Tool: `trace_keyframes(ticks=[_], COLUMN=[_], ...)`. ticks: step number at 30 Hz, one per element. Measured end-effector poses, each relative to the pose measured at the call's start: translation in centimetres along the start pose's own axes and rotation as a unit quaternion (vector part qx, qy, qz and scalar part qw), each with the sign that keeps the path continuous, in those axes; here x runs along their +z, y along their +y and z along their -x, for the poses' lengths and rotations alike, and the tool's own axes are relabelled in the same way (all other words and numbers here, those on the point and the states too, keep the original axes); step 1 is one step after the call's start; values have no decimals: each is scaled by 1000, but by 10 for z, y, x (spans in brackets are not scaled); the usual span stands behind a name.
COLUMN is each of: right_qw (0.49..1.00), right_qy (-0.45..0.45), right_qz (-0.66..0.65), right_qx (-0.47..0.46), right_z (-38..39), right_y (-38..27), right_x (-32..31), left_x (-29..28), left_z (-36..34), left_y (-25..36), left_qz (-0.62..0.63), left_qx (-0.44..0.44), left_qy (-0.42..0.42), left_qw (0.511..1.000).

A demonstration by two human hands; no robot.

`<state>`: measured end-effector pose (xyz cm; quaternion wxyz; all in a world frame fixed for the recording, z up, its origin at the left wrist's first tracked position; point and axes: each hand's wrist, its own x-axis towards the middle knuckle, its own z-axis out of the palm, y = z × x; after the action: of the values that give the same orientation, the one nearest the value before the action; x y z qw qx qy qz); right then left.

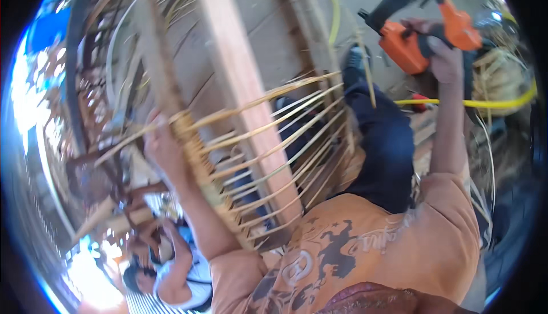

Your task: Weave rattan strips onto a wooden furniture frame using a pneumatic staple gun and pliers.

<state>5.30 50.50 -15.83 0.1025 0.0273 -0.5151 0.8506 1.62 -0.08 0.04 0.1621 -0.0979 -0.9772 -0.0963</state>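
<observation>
My left hand (pixel 166 148) grips the near side of a wooden frame bound with rattan (pixel 191 143), at the end where a long thin strip crosses it. Several pale rattan rods (pixel 299 128) run across from that side to a far rail, over a pale wooden beam (pixel 240 57). My right hand (pixel 442 54) is wrapped round the handle of an orange and black nail gun (pixel 402 45), held up at the upper right, away from the rattan.
A yellow hose (pixel 485 104) runs at the right, near a pale bundle (pixel 496 74). My dark-trousered leg stands beside the frame on a grey floor (pixel 365 0). Dark wooden framework (pixel 80 97) is at the left; a co-worker (pixel 182 271) in a white top is at the lower left.
</observation>
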Motion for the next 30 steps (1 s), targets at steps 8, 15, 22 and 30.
trace_keyframes(ticks=[8,15,22,30], right_qw=[970,962,964,946], right_qy=[-237,-269,-254,-295], right_qz=[-51,-16,-9,111], right_qx=[11,53,74,76], right_z=[-48,-58,-71,-81], right_y=[16,23,23,20], right_x=[167,249,267,291], left_x=[0,2,2,4], left_z=[-9,-4,-3,-4], left_y=[32,19,13,12], left_qz=[297,282,303,303], left_qx=[-256,-225,-229,-207], left_qy=[30,31,20,22], left_qw=[919,932,925,930])
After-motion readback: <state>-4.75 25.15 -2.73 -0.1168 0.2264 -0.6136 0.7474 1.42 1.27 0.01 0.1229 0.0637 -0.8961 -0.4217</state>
